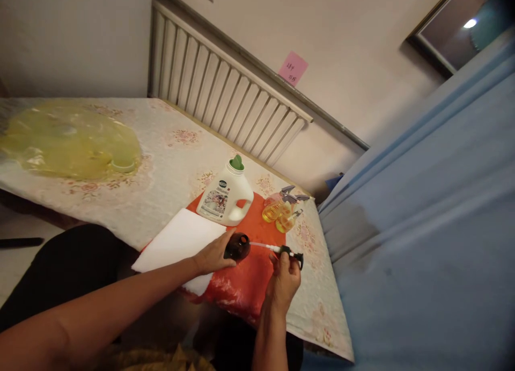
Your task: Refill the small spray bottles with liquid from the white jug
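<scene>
Brown rounded bottle (pixel 237 247) in L hand (pixel 213 252); R hand (pixel 285 279) grips black pump (pixel 286 251) w/ thin clear tube (pixel 260 245).

Cannot see the dark bottle (pixel 238 247) whole behind the left hand (pixel 215 252), nor read the jug label's (pixel 216 202) fine print.

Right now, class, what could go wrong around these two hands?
The dark bottle is open in the left hand and might spill if tipped. The thin tube, on the pump in the right hand, could drip on the red plastic. The white jug stands just beyond the bottle, so a bump might topple it.
</scene>
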Demonstrator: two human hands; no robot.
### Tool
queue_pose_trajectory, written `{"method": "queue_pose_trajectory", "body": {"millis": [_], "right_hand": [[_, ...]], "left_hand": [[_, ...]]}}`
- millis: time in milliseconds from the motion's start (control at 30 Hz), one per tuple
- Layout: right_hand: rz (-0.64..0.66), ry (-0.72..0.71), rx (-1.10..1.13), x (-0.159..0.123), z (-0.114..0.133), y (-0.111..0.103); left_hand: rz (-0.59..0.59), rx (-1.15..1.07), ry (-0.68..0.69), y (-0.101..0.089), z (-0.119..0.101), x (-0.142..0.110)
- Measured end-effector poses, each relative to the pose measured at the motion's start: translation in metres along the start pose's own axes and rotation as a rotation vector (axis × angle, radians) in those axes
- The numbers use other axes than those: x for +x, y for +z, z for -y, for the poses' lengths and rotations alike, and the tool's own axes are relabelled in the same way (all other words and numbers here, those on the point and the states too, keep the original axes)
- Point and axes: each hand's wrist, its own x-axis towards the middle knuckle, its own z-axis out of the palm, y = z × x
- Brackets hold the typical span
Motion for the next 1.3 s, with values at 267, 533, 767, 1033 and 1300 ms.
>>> {"method": "queue_pose_trajectory", "body": {"millis": [267, 533, 767, 1033, 1300], "right_hand": [[-0.036, 0.034, 0.145, 0.005, 0.001, 0.005], [0.008, -0.026, -0.002, 0.003, -0.001, 0.012], [0.028, -0.035, 0.005, 0.001, 0.000, 0.017], [0.040, -0.042, -0.064, 0.004, 0.001, 0.007], [0.076, 0.044, -0.002, 0.018, -0.005, -0.001]], "left_hand": [[-0.006, 0.066, 0.032, -0.003, 0.010, -0.003], [-0.011, 0.086, 0.079, 0.000, 0.011, 0.000], [-0.033, 0.084, 0.083, 0.003, 0.015, -0.003], [-0.033, 0.107, 0.101, 0.002, 0.015, -0.004], [-0.040, 0.136, 0.086, 0.004, 0.019, -0.005]]}}
